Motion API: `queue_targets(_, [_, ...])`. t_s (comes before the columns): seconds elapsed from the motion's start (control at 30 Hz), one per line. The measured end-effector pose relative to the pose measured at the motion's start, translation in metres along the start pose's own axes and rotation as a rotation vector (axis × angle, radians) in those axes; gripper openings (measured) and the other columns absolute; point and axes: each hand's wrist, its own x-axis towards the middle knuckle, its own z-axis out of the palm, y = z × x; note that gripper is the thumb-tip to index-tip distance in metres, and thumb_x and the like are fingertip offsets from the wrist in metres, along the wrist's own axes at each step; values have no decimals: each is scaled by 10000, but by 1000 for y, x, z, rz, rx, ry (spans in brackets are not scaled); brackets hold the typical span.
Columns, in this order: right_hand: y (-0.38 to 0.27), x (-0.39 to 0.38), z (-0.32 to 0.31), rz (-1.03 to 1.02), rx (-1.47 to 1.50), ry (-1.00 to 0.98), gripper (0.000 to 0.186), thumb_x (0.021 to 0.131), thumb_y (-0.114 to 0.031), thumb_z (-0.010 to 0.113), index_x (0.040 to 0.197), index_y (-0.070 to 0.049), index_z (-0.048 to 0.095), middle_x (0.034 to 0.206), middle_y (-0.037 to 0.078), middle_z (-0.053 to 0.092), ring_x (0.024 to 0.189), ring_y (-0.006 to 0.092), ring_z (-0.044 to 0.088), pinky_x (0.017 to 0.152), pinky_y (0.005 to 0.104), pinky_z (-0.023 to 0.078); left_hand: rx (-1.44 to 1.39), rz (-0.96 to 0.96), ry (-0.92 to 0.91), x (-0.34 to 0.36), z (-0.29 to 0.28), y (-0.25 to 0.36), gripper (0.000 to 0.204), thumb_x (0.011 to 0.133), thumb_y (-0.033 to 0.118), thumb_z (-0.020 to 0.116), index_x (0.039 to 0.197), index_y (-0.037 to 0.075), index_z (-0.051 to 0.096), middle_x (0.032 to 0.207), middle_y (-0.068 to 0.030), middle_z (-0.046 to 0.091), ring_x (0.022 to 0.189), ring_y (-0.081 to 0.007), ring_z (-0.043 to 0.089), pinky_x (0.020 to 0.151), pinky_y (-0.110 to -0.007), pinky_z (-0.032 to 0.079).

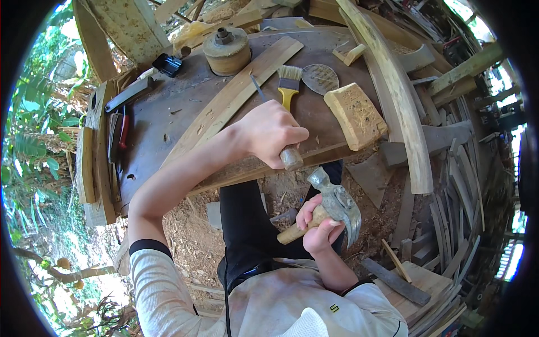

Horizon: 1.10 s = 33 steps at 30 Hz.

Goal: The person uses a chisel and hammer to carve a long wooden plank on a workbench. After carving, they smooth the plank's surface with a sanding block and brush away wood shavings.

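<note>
Narrow wooden-handled chisel is clenched in the left hand, blade pointed away over the long plank; tip contact can't be told. Claw hammer is grasped close to its head by the right hand, held over the lap, off the table. Plank is laid diagonally across the table. Yellow-handled paintbrush and oval patterned disc are placed right of the plank, chunky wood block further right. Round wooden block topped with a nut is set behind the plank.
</note>
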Motion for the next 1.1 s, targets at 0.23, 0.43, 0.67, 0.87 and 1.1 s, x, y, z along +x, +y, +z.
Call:
queue_targets(0.23, [-2, -2, 2, -20, -37, -15, 863, 933, -860, 467, 1148, -26, 518, 727, 47, 489, 511, 129, 451, 451, 275, 375, 34, 6, -13, -2, 2, 0, 294, 567, 214, 796, 699, 113, 554, 628, -44, 566, 589, -299, 611, 534, -436, 464])
queue_targets(0.43, [-1, -7, 3, -39, -46, -46, 858, 929, -859, 485, 1141, -27, 498, 733, 50, 492, 515, 124, 450, 451, 272, 376, -5, 111, 123, -4, -1, -5, 290, 603, 244, 766, 696, 107, 528, 620, -60, 573, 584, -319, 618, 521, -448, 476])
queue_targets(0.67, [2, -7, 5, -26, -31, -58, 852, 935, -847, 500, 1149, -23, 487, 744, 53, 497, 516, 124, 447, 451, 272, 376, -41, 93, 99, -6, -7, -6, 276, 600, 247, 766, 706, 108, 553, 620, -52, 577, 589, -309, 628, 535, -434, 486])
queue_targets(0.87, [17, -18, -25, -367, -151, -175, 559, 1023, -546, 567, 1025, 10, 615, 730, 69, 591, 574, 172, 558, 524, 305, 426, -71, 82, 111, -3, -12, -5, 279, 597, 264, 750, 701, 112, 541, 616, -53, 572, 591, -310, 627, 537, -429, 483])
queue_targets(1.1, [-10, 22, 16, -409, -535, -82, 417, 1040, -377, 627, 847, -8, 633, 707, 93, 613, 603, 235, 614, 547, 330, 478, -66, 82, 128, -13, -11, -7, 317, 605, 300, 739, 694, 109, 503, 591, -59, 510, 560, -324, 586, 531, -440, 451])
